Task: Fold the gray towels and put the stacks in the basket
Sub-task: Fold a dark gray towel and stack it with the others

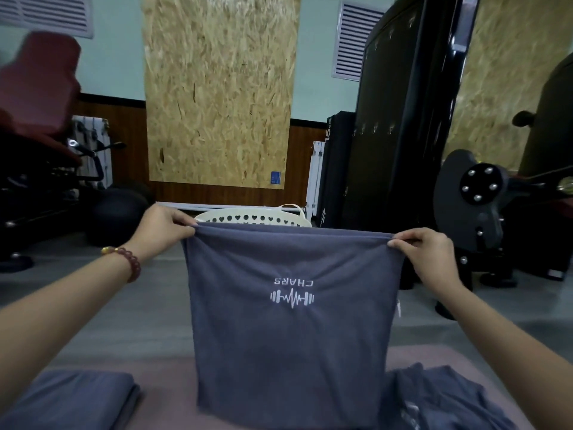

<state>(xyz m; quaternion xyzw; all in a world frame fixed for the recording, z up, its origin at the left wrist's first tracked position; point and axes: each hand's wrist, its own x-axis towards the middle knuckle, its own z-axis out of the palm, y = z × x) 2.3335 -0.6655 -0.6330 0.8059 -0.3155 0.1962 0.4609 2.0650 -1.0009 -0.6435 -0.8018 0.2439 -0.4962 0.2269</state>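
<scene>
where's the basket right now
Head view, centre: the white basket peeks out just behind the top edge of the held-up gray towel, nearer the left hand than the right hand.

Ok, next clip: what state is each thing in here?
Held towel: hanging spread between both hands, logo upside down.
Left hand: pinches the towel's top left corner.
Right hand: pinches its top right corner.
Stack: folded, lying at lower left.
Pile: crumpled, unfolded, at lower right.
Basket: upright behind the towel, contents hidden.
</scene>
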